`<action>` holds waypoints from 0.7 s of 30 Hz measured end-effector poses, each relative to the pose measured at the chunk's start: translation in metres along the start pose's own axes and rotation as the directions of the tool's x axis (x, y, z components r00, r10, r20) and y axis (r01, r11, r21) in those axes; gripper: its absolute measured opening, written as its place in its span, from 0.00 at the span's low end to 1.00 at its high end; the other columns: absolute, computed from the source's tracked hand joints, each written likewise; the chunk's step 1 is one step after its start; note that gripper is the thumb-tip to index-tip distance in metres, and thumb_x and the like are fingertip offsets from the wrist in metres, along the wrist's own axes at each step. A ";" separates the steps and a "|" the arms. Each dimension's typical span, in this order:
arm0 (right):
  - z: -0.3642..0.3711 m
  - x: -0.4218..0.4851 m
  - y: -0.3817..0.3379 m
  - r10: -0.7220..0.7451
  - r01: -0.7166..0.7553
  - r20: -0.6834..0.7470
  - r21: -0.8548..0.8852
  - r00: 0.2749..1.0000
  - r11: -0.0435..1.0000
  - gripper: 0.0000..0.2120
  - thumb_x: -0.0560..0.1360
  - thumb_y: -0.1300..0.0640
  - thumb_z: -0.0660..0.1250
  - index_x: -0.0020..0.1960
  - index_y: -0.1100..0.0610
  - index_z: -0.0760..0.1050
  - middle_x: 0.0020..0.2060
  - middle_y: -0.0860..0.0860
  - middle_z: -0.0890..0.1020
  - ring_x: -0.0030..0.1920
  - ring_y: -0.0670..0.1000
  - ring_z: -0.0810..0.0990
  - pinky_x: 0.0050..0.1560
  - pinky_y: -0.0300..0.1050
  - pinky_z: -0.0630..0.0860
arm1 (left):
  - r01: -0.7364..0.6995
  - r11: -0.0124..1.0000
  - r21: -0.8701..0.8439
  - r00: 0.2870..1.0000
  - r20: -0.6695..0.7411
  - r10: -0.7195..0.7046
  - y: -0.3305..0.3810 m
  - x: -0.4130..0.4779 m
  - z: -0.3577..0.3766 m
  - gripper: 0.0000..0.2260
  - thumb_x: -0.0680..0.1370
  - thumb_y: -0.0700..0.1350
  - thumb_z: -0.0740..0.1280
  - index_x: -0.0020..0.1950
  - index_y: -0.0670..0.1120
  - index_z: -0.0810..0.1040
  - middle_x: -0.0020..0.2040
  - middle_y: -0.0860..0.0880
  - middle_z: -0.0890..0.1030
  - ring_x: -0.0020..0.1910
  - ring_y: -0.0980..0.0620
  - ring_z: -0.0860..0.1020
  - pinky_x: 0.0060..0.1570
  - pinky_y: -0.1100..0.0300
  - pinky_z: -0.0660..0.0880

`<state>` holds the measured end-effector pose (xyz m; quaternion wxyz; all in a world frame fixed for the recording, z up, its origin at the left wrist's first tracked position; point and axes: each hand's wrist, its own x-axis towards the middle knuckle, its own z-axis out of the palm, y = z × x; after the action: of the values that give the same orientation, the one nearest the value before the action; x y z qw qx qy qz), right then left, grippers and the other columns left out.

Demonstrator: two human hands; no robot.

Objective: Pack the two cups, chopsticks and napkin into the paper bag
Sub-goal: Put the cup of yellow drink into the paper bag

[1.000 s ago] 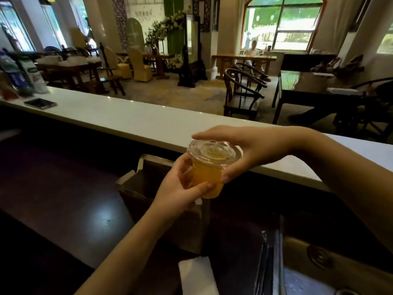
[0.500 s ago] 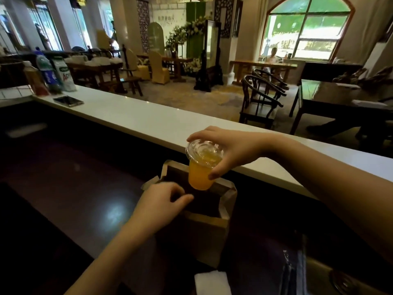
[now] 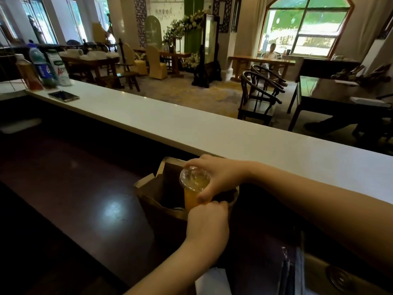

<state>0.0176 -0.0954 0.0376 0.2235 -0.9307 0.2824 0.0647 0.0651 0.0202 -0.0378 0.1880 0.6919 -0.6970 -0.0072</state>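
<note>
A clear plastic cup (image 3: 192, 189) of orange juice with a domed lid sits half inside the open brown paper bag (image 3: 148, 199) on the dark counter. My right hand (image 3: 219, 177) grips the cup from above around its lid and rim. My left hand (image 3: 207, 220) pinches the bag's near edge beside the cup. Something rounded shows dimly inside the bag, perhaps another lid. A white napkin (image 3: 212, 282) lies at the bottom edge. The wrapped chopsticks (image 3: 286, 271) lie to its right.
A raised white ledge (image 3: 191, 126) runs behind the bag. On its far left lie a phone (image 3: 63, 96) and several bottles (image 3: 42, 69). A steel sink (image 3: 340, 277) is at the bottom right. Chairs and tables fill the room beyond.
My right hand has lowered the juice cup from above the bag into its opening. My left hand let go of the cup and took hold of the bag's near edge.
</note>
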 end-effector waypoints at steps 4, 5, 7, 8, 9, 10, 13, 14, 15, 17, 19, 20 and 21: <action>0.010 -0.002 0.012 0.017 -0.017 0.026 0.000 1.000 1.000 0.40 0.67 0.47 0.73 0.72 0.44 0.55 0.68 0.51 0.63 0.67 0.53 0.63 0.65 0.47 0.68 | -0.044 0.997 -0.067 0.999 -0.011 0.043 -0.001 -0.006 0.004 0.12 0.80 0.44 0.55 0.56 0.48 0.77 0.48 0.48 0.82 0.45 0.49 0.80 0.39 0.57 0.73; 0.012 -0.002 0.015 0.023 -0.023 0.025 -0.022 0.999 0.999 0.40 0.67 0.48 0.74 0.72 0.44 0.55 0.68 0.51 0.62 0.67 0.53 0.62 0.66 0.49 0.68 | -0.064 0.995 -0.080 0.998 0.005 0.065 0.000 -0.008 0.005 0.12 0.80 0.45 0.55 0.56 0.48 0.77 0.49 0.48 0.82 0.46 0.49 0.80 0.41 0.57 0.74; 0.014 -0.003 0.020 0.030 -0.029 0.012 -0.090 0.999 0.996 0.41 0.67 0.48 0.74 0.73 0.45 0.55 0.68 0.52 0.61 0.68 0.54 0.59 0.66 0.51 0.67 | -0.101 0.990 -0.095 0.994 0.041 0.105 0.000 -0.013 0.004 0.12 0.80 0.47 0.55 0.57 0.47 0.76 0.50 0.48 0.82 0.48 0.48 0.79 0.45 0.53 0.75; 0.016 -0.004 0.021 0.027 -0.027 0.001 -0.131 1.000 0.991 0.41 0.67 0.48 0.74 0.73 0.45 0.54 0.68 0.52 0.60 0.68 0.54 0.58 0.66 0.51 0.67 | -0.117 0.988 -0.097 0.991 0.051 0.122 0.000 -0.015 0.004 0.12 0.80 0.48 0.55 0.57 0.47 0.75 0.50 0.47 0.82 0.48 0.47 0.79 0.46 0.52 0.75; 0.018 -0.004 0.022 0.019 -0.020 -0.009 -0.174 1.000 0.985 0.42 0.67 0.48 0.74 0.73 0.45 0.54 0.68 0.52 0.60 0.68 0.54 0.57 0.66 0.51 0.67 | -0.129 0.987 -0.100 0.989 0.055 0.135 -0.001 -0.016 0.003 0.12 0.80 0.47 0.55 0.57 0.47 0.75 0.50 0.47 0.82 0.49 0.47 0.79 0.46 0.52 0.74; 0.021 -0.004 0.021 0.004 -0.008 -0.019 -0.217 1.000 0.976 0.42 0.66 0.48 0.74 0.73 0.46 0.54 0.67 0.53 0.61 0.67 0.54 0.58 0.66 0.51 0.68 | -0.139 0.985 -0.106 0.988 0.052 0.145 -0.002 -0.015 0.000 0.12 0.80 0.47 0.55 0.57 0.47 0.75 0.50 0.47 0.82 0.49 0.46 0.79 0.46 0.52 0.74; 0.032 -0.002 0.016 -0.050 0.034 -0.045 -0.310 0.998 0.950 0.43 0.66 0.47 0.74 0.74 0.46 0.53 0.67 0.53 0.61 0.67 0.54 0.58 0.64 0.49 0.69 | -0.173 0.976 -0.128 0.985 -0.021 0.172 -0.004 -0.015 -0.006 0.11 0.79 0.44 0.58 0.57 0.48 0.77 0.47 0.46 0.83 0.46 0.46 0.80 0.41 0.56 0.73; 0.037 -0.001 0.014 -0.057 0.039 -0.047 -0.318 0.997 0.947 0.44 0.66 0.48 0.74 0.74 0.46 0.52 0.68 0.54 0.61 0.67 0.54 0.58 0.63 0.49 0.69 | -0.204 0.972 -0.116 0.979 -0.046 0.200 -0.004 -0.015 -0.008 0.10 0.77 0.43 0.61 0.56 0.49 0.79 0.44 0.47 0.84 0.42 0.46 0.81 0.37 0.58 0.74; 0.041 0.001 0.012 -0.055 0.039 -0.044 -0.312 0.998 0.949 0.44 0.67 0.48 0.74 0.74 0.46 0.52 0.68 0.54 0.61 0.67 0.54 0.59 0.63 0.48 0.69 | -0.215 0.973 -0.088 0.977 -0.025 0.213 -0.003 -0.015 -0.010 0.09 0.75 0.43 0.65 0.52 0.50 0.81 0.38 0.48 0.84 0.36 0.48 0.82 0.32 0.60 0.75; 0.048 0.004 0.010 -0.032 0.021 -0.039 -0.255 0.999 0.967 0.43 0.68 0.50 0.73 0.74 0.46 0.51 0.68 0.54 0.62 0.67 0.54 0.60 0.63 0.48 0.69 | -0.226 0.974 -0.002 0.974 0.034 0.226 -0.003 -0.015 -0.010 0.06 0.68 0.45 0.72 0.43 0.54 0.83 0.27 0.53 0.82 0.25 0.55 0.78 0.22 0.66 0.67; 0.053 0.007 0.009 0.002 -0.009 -0.040 -0.173 0.999 0.985 0.43 0.67 0.49 0.74 0.74 0.46 0.51 0.67 0.54 0.63 0.67 0.55 0.61 0.63 0.47 0.69 | -0.223 0.973 0.053 0.975 0.028 0.221 -0.003 -0.017 -0.007 0.08 0.63 0.47 0.76 0.40 0.56 0.83 0.23 0.55 0.79 0.20 0.58 0.74 0.18 0.68 0.62; 0.055 0.009 0.009 0.022 -0.026 -0.035 -0.132 0.999 0.991 0.43 0.68 0.49 0.74 0.74 0.46 0.52 0.67 0.54 0.63 0.67 0.55 0.62 0.63 0.48 0.68 | -0.218 0.975 0.033 0.976 0.010 0.217 -0.004 -0.017 -0.005 0.08 0.64 0.47 0.76 0.42 0.56 0.83 0.24 0.55 0.79 0.21 0.58 0.75 0.18 0.68 0.63; 0.058 0.010 0.010 0.043 -0.045 -0.023 -0.100 0.999 0.994 0.43 0.68 0.50 0.74 0.74 0.46 0.52 0.67 0.54 0.63 0.67 0.56 0.62 0.63 0.49 0.68 | -0.216 0.976 0.010 0.976 -0.002 0.216 -0.005 -0.019 -0.003 0.08 0.67 0.45 0.74 0.45 0.55 0.83 0.26 0.54 0.80 0.23 0.57 0.77 0.20 0.68 0.67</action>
<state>0.0210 -0.0815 -0.0203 0.1722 -0.9349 0.3014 0.0740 0.0705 0.0388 -0.0406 0.1854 0.6131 -0.7677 0.0177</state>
